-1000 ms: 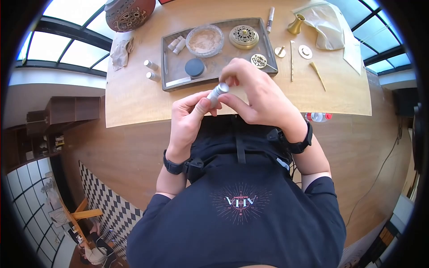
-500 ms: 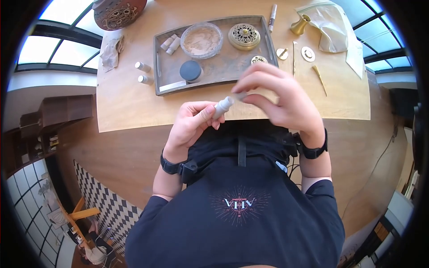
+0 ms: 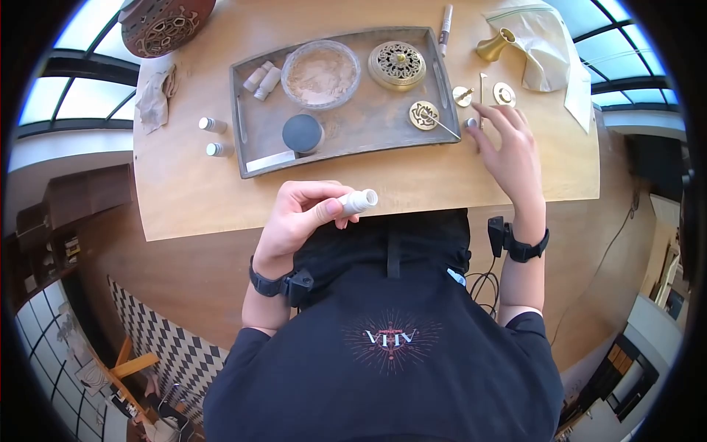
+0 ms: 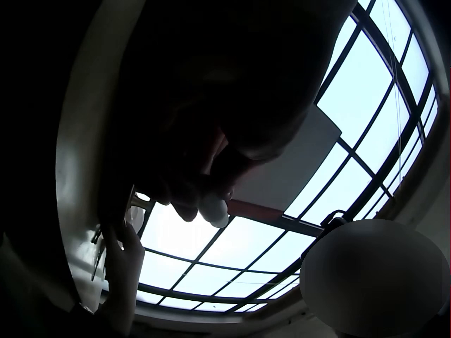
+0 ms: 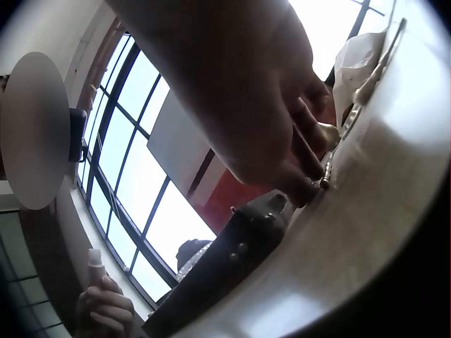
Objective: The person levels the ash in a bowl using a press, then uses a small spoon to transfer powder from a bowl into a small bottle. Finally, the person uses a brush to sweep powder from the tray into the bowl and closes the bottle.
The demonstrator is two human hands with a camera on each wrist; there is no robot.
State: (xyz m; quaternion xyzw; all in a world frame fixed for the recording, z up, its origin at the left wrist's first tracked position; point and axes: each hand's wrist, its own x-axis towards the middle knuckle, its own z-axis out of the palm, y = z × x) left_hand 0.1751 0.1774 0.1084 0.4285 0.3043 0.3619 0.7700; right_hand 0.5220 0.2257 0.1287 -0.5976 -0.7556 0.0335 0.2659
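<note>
My left hand (image 3: 291, 217) grips a small white bottle (image 3: 359, 201) near the table's front edge. The bottle is tilted to the right, its mouth uncovered. In the left wrist view the bottle (image 4: 213, 210) is a pale end past dark fingers. Just right of the tray, my right hand (image 3: 509, 151) is down at the tabletop, pinching a small silver cap (image 3: 471, 123) between thumb and finger. Near those fingertips lie a round brass piece with a knob (image 3: 462, 96) and a thin brass stick (image 3: 482, 92). The right wrist view hides the cap behind the fingers.
The grey tray (image 3: 353, 151) holds a bowl of powder (image 3: 320, 74), a brass openwork burner (image 3: 398, 65), a dark-lidded jar (image 3: 303, 133) and small bottles (image 3: 267, 83). Two capped bottles (image 3: 213, 124) stand left of it. A brass vase (image 3: 495, 46) lies at the back right.
My right hand has taken the cap off the bottle and carried it right, down to the tabletop beside the tray. My left hand still holds the bottle, now slightly lower and tilted further.
</note>
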